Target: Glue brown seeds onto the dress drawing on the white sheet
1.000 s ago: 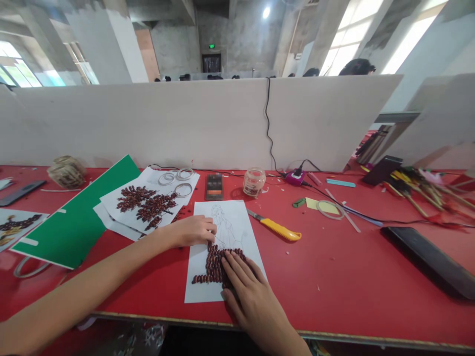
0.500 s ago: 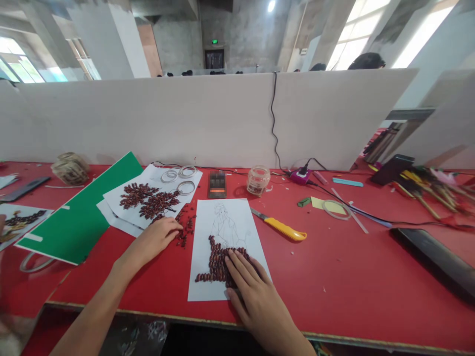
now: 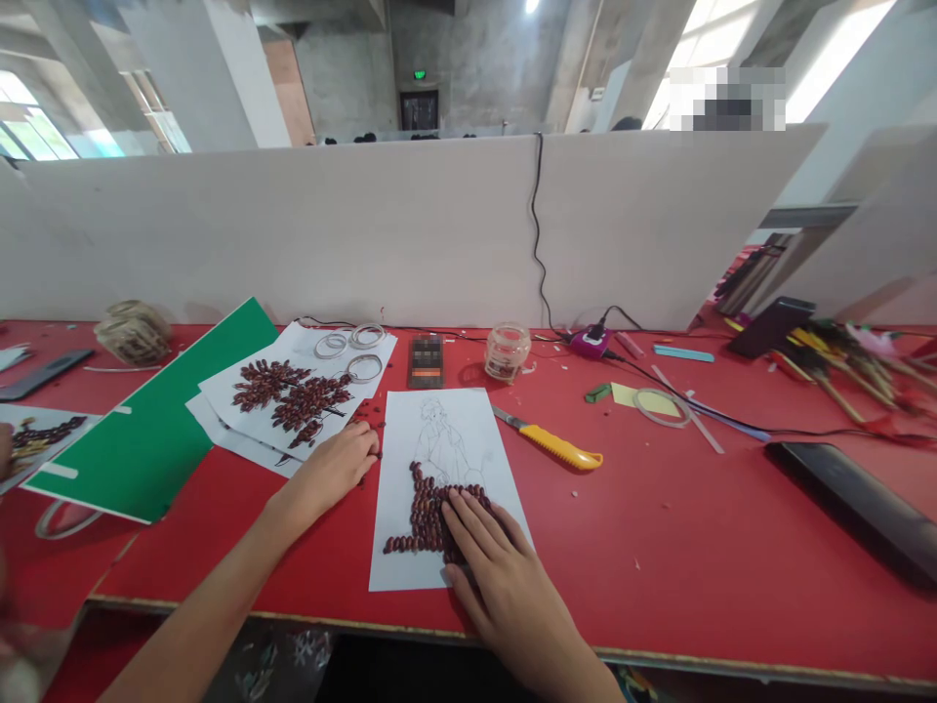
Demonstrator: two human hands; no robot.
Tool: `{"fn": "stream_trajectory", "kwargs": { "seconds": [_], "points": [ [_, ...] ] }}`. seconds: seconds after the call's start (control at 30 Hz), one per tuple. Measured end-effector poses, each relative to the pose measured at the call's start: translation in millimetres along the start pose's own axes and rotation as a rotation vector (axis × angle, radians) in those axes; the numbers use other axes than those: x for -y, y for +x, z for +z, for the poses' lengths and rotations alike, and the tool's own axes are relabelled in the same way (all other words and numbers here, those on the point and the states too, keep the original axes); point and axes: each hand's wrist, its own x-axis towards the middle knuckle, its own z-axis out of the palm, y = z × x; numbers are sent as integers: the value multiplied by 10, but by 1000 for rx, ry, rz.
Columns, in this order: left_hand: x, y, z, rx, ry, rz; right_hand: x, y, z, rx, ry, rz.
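A white sheet with a pencil figure drawing (image 3: 439, 439) lies on the red table, its lower part covered by rows of dark red beans (image 3: 426, 513). My right hand (image 3: 487, 557) rests flat on those rows, fingers stretched out and holding nothing. Just left of the sheet, my left hand (image 3: 344, 457) is low over loose beans (image 3: 372, 410), mostly covering them. Its fingers are curled together with their tips down; whatever they pinch, if anything, is hidden. Beyond it, another paper carries beans laid in a leafy branch pattern (image 3: 293, 398).
A yellow utility knife (image 3: 552, 441) lies right of the sheet, blade towards it. Behind stand a glass jar (image 3: 508, 351) and a dark calculator-like box (image 3: 426, 362). Tape rolls (image 3: 364, 367) sit on the papers. A green board (image 3: 157, 430) and a co-worker's hand (image 3: 6, 449) are left.
My left hand has shifted right over the loose beans, closer to the sheet, and its fingers are more curled. My right hand stays in place on the bean rows.
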Motion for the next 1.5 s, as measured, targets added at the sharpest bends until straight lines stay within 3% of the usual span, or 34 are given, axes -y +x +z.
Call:
{"fn": "stream_trajectory", "kwargs": {
  "seconds": [0.1, 0.3, 0.5, 0.7, 0.9, 1.1, 1.33, 1.5],
  "points": [
    [-56, 19, -40, 56, -41, 46, 9, 6, -7, -1, 0, 1],
    [-196, 44, -110, 41, -208, 76, 12, 2, -5, -9, 5, 2],
    [-407, 287, -150, 130, -399, 170, 3, 1, 4, -24, 12, -16],
    [-410, 549, -73, 287, -190, 291, 5, 0, -2, -11, 10, -13],
    [-410, 695, -148, 412, -40, 330, 14, -4, 11, -39, 27, -13],
    [-588, 830, -234, 495, 103, 371, 5, -6, 0, -35, 25, -17],
    [-797, 1089, -266, 707, 223, 367, 4, -5, -14, -36, 16, -27],
    [-883, 1154, -254, 707, 249, 354, 10, -6, 0, -20, 2, -28]
  ]
}}
